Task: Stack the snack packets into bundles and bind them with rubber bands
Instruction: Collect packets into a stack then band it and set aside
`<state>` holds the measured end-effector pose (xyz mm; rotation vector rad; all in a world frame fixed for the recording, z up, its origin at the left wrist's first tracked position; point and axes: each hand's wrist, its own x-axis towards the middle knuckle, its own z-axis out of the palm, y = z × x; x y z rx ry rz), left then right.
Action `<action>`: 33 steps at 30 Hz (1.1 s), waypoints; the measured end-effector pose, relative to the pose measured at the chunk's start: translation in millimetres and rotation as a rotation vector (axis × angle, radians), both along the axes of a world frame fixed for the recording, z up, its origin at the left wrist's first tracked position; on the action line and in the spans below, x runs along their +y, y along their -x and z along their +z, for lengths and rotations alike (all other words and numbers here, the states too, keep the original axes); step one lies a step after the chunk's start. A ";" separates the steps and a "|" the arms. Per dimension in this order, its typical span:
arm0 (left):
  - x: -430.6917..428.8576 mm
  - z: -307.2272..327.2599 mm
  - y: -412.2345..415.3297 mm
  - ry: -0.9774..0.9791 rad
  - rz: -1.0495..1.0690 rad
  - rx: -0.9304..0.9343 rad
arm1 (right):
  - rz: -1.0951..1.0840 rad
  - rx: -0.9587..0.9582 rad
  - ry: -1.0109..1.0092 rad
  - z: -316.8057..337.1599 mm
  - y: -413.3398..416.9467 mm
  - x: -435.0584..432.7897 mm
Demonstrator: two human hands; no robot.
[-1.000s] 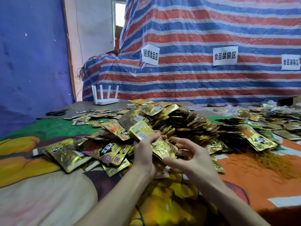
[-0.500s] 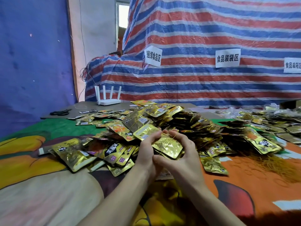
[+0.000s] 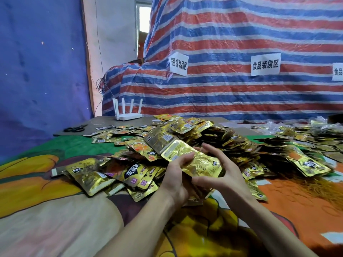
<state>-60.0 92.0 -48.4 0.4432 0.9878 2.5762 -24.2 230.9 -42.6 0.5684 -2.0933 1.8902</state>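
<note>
Head view: my left hand (image 3: 176, 179) grips a small stack (image 3: 202, 164) of packets at the near edge of the pile (image 3: 222, 138), which lies at 12 o'clock on the desk (image 3: 55, 219). My right hand (image 3: 226, 177), apart at 3 o'clock a second ago, now clasps the stack's right side. I judge I am squaring it; it is not yet bound.
</note>
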 end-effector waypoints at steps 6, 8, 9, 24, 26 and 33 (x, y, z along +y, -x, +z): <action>3.7 -2.5 -2.6 0.076 0.009 0.018 | 0.105 -0.187 0.399 5.6 3.8 9.1; 5.4 -2.1 -2.3 0.062 0.021 0.039 | 0.016 -0.208 0.279 1.7 2.1 7.3; 5.7 -1.6 -1.6 0.030 0.031 0.031 | -0.029 -0.242 0.200 -0.7 1.3 5.8; -50.9 13.0 -11.1 0.602 0.717 0.067 | -0.050 -0.238 0.132 8.5 -2.4 -60.3; -78.6 23.3 -5.9 0.576 0.723 0.011 | -0.016 -0.227 0.047 11.8 0.4 -70.2; -188.0 78.3 34.9 0.804 1.094 -0.078 | -0.046 -0.135 -0.073 5.1 20.9 -84.6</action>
